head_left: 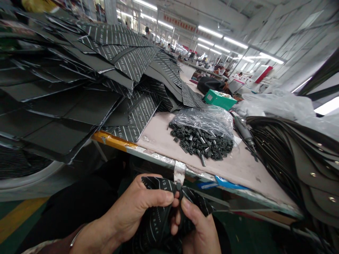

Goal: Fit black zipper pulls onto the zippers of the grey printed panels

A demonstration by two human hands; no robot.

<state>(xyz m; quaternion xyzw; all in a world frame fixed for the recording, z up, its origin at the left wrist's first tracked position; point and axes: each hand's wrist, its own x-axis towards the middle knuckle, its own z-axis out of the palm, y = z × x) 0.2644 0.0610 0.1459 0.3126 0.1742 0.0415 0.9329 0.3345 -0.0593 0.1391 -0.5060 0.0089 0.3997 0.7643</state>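
Just below the table edge, my left hand (pixel 137 201) pinches a black printed fabric piece (pixel 156 222) between thumb and fingers. On the other side of a dark strip with a small round end (pixel 179 187), my right hand (pixel 197 222) grips the same piece, thumb on top. The two thumbs are close together, a small gap between them. Most of the right fingers are hidden by the fabric. On the table, a clear plastic bag (pixel 206 116) lies open with many small black zipper pulls (pixel 201 141) spilling out of it.
Large stacks of black printed panels (pixel 71 106) cover the left side. A green box (pixel 220 99), a grey screwdriver-like tool (pixel 244 130) and a pile of dark straps with metal studs (pixel 296 158) lie on the pinkish table (pixel 159 130). Tape wraps its front edge. People sit far behind.
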